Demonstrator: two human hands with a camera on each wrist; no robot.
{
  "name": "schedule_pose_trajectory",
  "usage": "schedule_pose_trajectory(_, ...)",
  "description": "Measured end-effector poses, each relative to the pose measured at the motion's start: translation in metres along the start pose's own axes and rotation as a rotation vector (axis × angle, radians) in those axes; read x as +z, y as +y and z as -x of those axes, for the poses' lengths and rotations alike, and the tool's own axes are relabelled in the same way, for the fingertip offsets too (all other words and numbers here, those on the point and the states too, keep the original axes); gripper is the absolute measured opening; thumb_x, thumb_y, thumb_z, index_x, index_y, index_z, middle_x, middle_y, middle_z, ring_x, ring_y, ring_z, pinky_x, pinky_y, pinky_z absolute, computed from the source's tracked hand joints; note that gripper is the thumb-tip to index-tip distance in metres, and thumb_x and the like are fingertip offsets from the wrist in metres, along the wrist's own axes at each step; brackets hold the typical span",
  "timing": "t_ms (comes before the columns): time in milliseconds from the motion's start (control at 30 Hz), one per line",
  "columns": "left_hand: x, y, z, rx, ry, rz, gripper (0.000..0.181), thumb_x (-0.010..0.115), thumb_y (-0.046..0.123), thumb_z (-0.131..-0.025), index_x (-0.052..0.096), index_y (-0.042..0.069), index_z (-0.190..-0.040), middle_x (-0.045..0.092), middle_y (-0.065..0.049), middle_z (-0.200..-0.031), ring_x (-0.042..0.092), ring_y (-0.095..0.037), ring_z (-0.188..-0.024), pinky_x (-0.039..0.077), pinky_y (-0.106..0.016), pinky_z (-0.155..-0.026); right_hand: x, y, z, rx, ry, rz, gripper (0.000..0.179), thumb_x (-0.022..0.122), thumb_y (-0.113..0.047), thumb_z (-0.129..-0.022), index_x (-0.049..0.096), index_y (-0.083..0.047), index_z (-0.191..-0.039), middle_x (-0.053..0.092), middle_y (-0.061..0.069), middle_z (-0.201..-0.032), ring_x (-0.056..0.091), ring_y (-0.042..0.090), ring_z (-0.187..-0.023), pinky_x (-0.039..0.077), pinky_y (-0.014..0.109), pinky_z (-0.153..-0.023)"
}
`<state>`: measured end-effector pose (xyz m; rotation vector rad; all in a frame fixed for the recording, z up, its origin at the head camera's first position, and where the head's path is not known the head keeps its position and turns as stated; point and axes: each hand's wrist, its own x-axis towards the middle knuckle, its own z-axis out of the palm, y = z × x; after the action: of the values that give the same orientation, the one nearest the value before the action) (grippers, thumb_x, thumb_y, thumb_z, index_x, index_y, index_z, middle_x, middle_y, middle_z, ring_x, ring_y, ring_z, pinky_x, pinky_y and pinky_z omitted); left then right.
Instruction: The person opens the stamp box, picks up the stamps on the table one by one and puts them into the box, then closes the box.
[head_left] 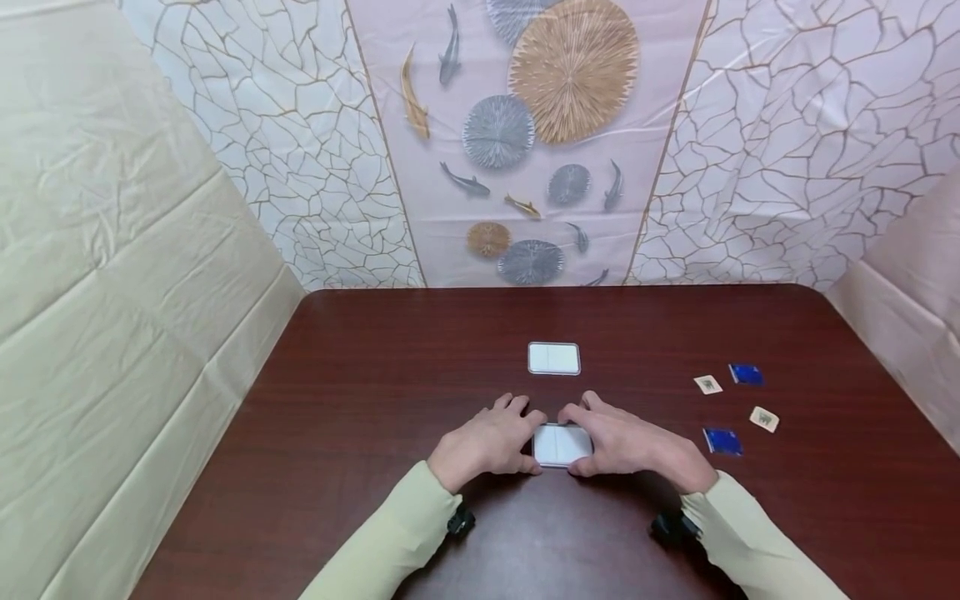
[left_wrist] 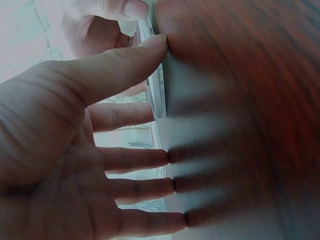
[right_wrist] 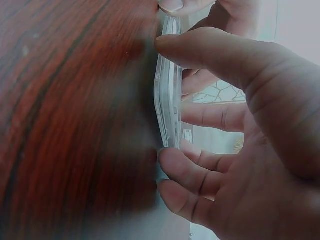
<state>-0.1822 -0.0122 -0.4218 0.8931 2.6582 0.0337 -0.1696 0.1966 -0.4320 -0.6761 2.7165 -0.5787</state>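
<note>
Midway between the hands in the head view lies a flat, clear-edged rectangular case (head_left: pixel 561 446) with a white face. At its left end my left hand (head_left: pixel 491 442) holds it, thumb on the near edge and index finger toward the far edge. The right hand (head_left: pixel 626 442) grips the right end the same way. Seen edge-on in the left wrist view, the case (left_wrist: pixel 158 92) is transparent and layered, low against the tabletop. In the right wrist view the thumb presses the near side of the case (right_wrist: pixel 167 100), while other fingertips reach down to the table.
Beyond the hands lies a second, similar white-faced case (head_left: pixel 553 358). On the right are two blue square packets (head_left: pixel 723 442) and two small cream pieces (head_left: pixel 764 418) with dark prints. The dark wooden table (head_left: pixel 375 358) ends at a patterned cloth backdrop (head_left: pixel 495 208).
</note>
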Motion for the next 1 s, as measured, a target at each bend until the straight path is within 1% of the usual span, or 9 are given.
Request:
schedule_pose_trajectory(233, 0.0024, -0.002, 0.0006, 0.009, 0.003, 0.002, 0.061, 0.071, 0.048, -0.087, 0.049, 0.023, -0.139, 0.039, -0.011, -0.153, 0.035, -0.034, -0.144, 0.043, -0.049, -0.107, 0.0004, -0.0004, 0.0001, -0.002, -0.001, -0.014, 0.051, 0.084, -0.033, -0.075, 0.057, -0.019, -0.117, 0.046, 0.003, -0.1, 0.051, 0.01, -0.077, 0.044, 0.024, -0.069)
schedule_pose_trajectory(500, 0.0009, -0.0012, 0.0013, 0.009, 0.015, -0.004, 0.06, 0.071, 0.048, -0.087, 0.05, 0.022, -0.137, 0.04, -0.011, -0.152, 0.036, -0.034, -0.143, 0.044, -0.049, -0.106, -0.0005, 0.0001, 0.0004, -0.002, 0.008, -0.016, 0.05, 0.084, -0.033, -0.074, 0.058, -0.02, -0.114, 0.047, 0.002, -0.098, 0.051, 0.009, -0.075, 0.044, 0.023, -0.067)
schedule_pose_trajectory(733, 0.0009, -0.0005, 0.0015, 0.011, 0.013, -0.006, 0.059, 0.071, 0.048, -0.087, 0.05, 0.023, -0.137, 0.04, -0.011, -0.152, 0.036, -0.034, -0.143, 0.043, -0.049, -0.107, -0.0016, 0.0023, 0.0009, -0.007, -0.007, -0.045, 0.048, 0.083, -0.034, -0.075, 0.058, -0.02, -0.114, 0.047, 0.002, -0.099, 0.051, 0.01, -0.075, 0.043, 0.023, -0.067)
schedule_pose_trajectory(1000, 0.0004, -0.0011, 0.002, 0.014, 0.027, -0.009, 0.06, 0.073, 0.048, -0.085, 0.052, 0.023, -0.135, 0.042, -0.011, -0.151, 0.037, -0.034, -0.142, 0.044, -0.048, -0.106, -0.0036, 0.0043, 0.0008, -0.019, -0.016, -0.062, 0.047, 0.082, -0.036, -0.075, 0.059, -0.02, -0.113, 0.047, 0.002, -0.098, 0.05, 0.01, -0.075, 0.044, 0.023, -0.066)
